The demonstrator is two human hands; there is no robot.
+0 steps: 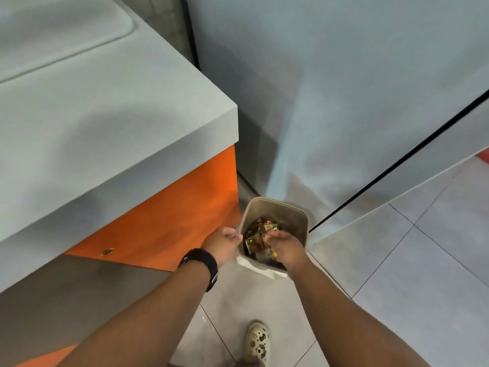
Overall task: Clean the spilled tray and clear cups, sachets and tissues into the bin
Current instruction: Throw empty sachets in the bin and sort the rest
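So we're at the dumping step, both hands over the bin point(275, 229), which sits on the floor point(397, 274) tucked between the orange cabinet point(172, 221) and the wall. Gold sachets point(258, 238) are already lying inside it. Our left hand point(223, 243) hovers by the near rim with fingers loosely curled, holding nothing we can see. Our right hand point(284, 249) is over the opening; something small and yellow shows under it, but we can't tell if it's gripped or let go. Next up, probably heading back to the table point(105, 115) for whatever's left, since none of it shows here.
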